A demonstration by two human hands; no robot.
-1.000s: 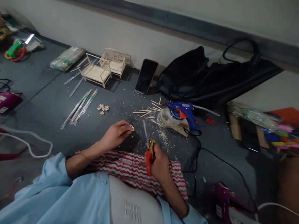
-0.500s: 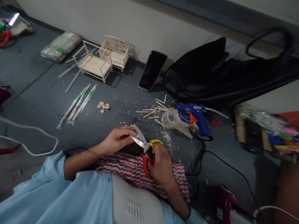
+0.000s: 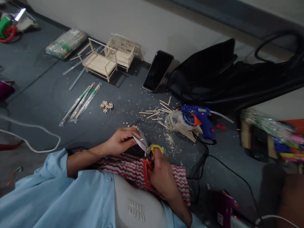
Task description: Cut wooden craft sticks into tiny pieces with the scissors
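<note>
My right hand (image 3: pixel 161 175) grips scissors (image 3: pixel 146 151) with one red and one yellow handle. Their blades point up and left, toward my left hand (image 3: pixel 120 141). My left hand is closed in a pinch on a tiny pale wooden piece right at the blade tips. Both hands sit over a red-and-white striped cloth (image 3: pixel 133 169) across my lap. Short cut sticks (image 3: pixel 154 112) and sawdust lie on the dark floor just beyond the hands.
A blue glue gun (image 3: pixel 198 118) rests on a stand to the right, its cable trailing toward me. Behind are a phone (image 3: pixel 158 70) leaning on the wall, a black bag (image 3: pixel 213 72), two small stick-built benches (image 3: pixel 109 60), wrapped chopsticks (image 3: pixel 80 103) and small wooden flowers (image 3: pixel 106 106).
The scissors swung from upright to pointing left at my left hand, and the blades have narrowed around the piece it pinches. My left hand stayed in place.
</note>
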